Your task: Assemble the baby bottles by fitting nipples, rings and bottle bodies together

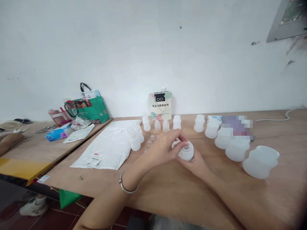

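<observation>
My right hand is wrapped round a whitish baby bottle, its round top tilted towards me. My left hand, below a silver bracelet, pinches at the opening in that top; what lies between its fingertips is too small to make out. Several small clear bottle teats lie just beyond the left forearm. Two clear domed caps stand behind them. To the left are bottles with domed tops. Open-mouthed frosted bottles stand in a curved row to the right.
A white plastic mailer with a label covers the table's left part. A paper bag stands against the wall. On the adjoining table are a green bag, a blue pack and another person's arm.
</observation>
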`<state>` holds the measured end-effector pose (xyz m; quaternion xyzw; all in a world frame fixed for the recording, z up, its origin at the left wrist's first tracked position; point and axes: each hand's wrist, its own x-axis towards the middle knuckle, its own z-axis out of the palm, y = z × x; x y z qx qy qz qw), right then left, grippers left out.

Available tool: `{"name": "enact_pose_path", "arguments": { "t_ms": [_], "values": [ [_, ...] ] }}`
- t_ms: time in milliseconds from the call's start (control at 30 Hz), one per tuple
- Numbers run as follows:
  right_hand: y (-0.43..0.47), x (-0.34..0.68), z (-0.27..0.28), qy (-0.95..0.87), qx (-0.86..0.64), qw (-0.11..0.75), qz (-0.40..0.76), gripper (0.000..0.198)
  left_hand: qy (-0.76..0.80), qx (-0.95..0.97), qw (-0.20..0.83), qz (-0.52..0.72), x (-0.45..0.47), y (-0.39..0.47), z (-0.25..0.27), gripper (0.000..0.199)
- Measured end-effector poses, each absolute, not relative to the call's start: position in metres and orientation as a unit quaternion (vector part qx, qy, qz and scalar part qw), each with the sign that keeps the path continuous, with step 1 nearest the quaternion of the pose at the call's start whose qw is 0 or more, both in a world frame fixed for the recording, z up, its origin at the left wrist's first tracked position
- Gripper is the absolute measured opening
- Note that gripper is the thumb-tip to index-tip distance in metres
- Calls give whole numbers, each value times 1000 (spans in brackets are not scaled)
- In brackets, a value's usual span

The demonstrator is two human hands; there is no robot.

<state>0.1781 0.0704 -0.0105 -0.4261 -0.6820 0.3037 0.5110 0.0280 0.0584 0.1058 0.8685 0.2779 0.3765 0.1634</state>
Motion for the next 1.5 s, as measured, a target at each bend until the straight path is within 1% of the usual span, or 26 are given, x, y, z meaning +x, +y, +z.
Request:
{"name": "enact_pose_path", "arguments": {
  "t_ms": [67,133,200,267,367,433,600,667,733,767,833,867,900,933,967,1000,1033,1067,1200,1300,1400,1500],
  "values": [
    [66,181,-7,-728,-384,434,366,30,243,874,244,344,30,57,97,17],
    [62,184,-4,-758,-343,368,414,22,202,862,348,307,30,62,90,23],
    [61,185,-3,-759,-333,348,438,20,166,827,455,286,32,67,79,21],
    [61,185,-4,-747,-352,364,431,20,180,765,512,347,38,71,65,20],
    [61,182,-6,-736,-393,380,398,16,228,678,491,497,51,70,46,24],
    [59,180,-6,-736,-413,384,375,16,222,658,480,536,58,67,39,24],
    [53,177,-5,-737,-410,416,341,18,201,658,453,566,63,58,38,21],
    [53,177,-7,-736,-406,416,348,20,206,659,449,567,62,55,38,21],
    [55,178,-8,-733,-394,406,377,22,211,673,467,533,60,55,40,23],
    [57,178,-9,-729,-386,405,394,24,205,684,481,508,58,59,43,28],
    [61,179,-8,-711,-378,417,422,28,183,699,499,479,52,75,52,46],
    [63,179,-7,-698,-380,432,427,30,176,702,489,487,47,90,58,54],
    [65,180,-7,-683,-388,448,427,31,183,696,464,517,42,107,64,58],
    [68,180,-7,-668,-399,463,424,33,223,687,412,556,36,128,70,55],
    [70,180,-8,-655,-412,474,421,35,280,683,342,582,31,150,74,48],
    [72,181,-10,-643,-421,480,422,37,346,686,267,581,25,173,77,42],
    [74,181,-13,-636,-426,479,430,40,423,693,201,548,20,194,78,38],
    [76,181,-16,-634,-423,471,445,44,501,699,149,488,16,213,77,37],
    [80,182,-27,-652,-378,430,497,55,567,701,139,409,6,257,54,40],
    [79,182,-30,-668,-372,422,488,60,585,704,141,378,4,264,35,36],
    [78,182,-28,-683,-377,414,470,62,590,699,125,384,3,261,32,32],
    [78,181,-27,-689,-382,409,461,64,585,687,87,423,5,249,50,34]
  ]
}}
